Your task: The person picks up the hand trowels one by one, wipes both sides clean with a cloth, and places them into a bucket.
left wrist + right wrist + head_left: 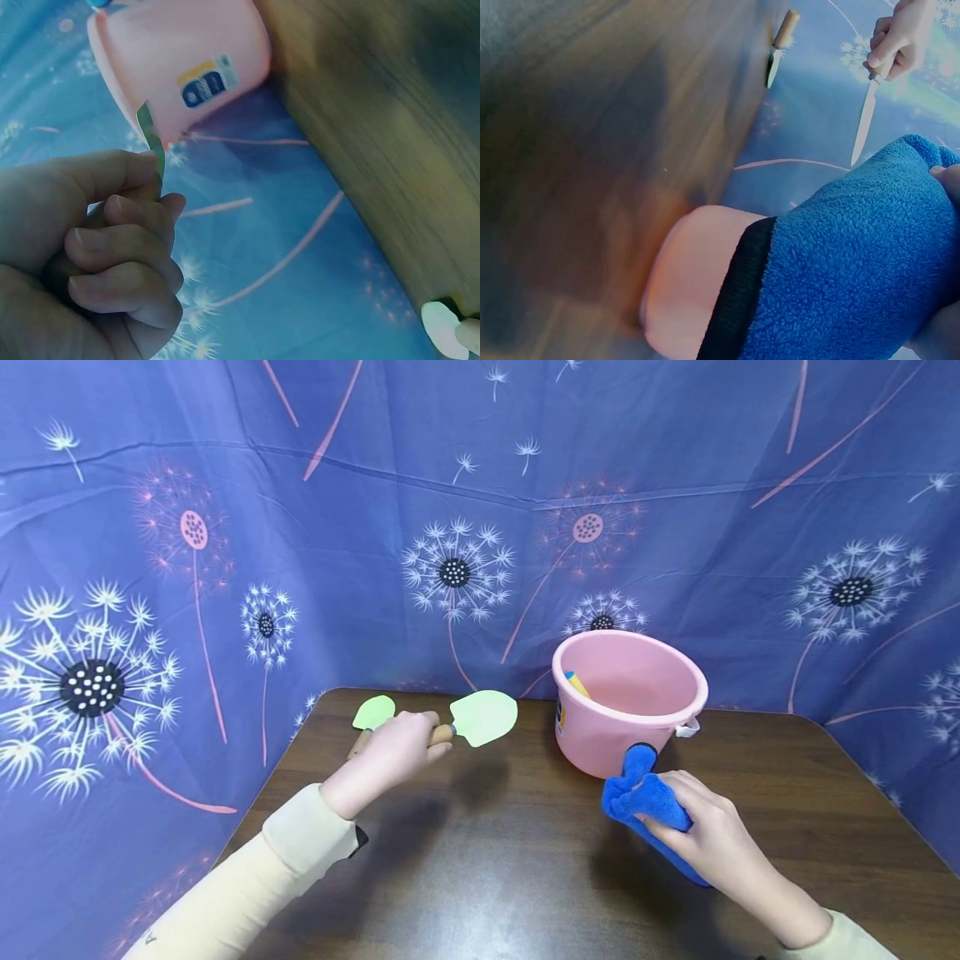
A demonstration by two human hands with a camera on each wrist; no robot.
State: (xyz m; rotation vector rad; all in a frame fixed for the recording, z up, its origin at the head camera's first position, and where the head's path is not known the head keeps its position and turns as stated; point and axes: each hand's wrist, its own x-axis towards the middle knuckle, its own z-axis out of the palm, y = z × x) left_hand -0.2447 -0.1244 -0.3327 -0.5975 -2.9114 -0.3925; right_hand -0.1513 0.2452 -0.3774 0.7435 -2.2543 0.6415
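Observation:
My left hand (393,747) grips the wooden handle of a small garden trowel (486,717), its pale green blade pointing right above the table. In the left wrist view the fingers curl round that handle and the blade shows edge-on. A second green trowel (373,712) with a wooden handle lies at the table's back left, partly behind this hand. My right hand (708,827) holds a bunched blue cloth (648,802) in front of a pink bucket (600,747). In the right wrist view the fluffy cloth (862,255), edged in black, overlaps the bucket.
The bucket stands upright at the back of the dark wooden table (525,868). Inside it leans a yellow thing with a blue end (577,684). A white handle fitting (687,727) sits by its rim. Behind the table hangs a blue dandelion-print curtain (360,577).

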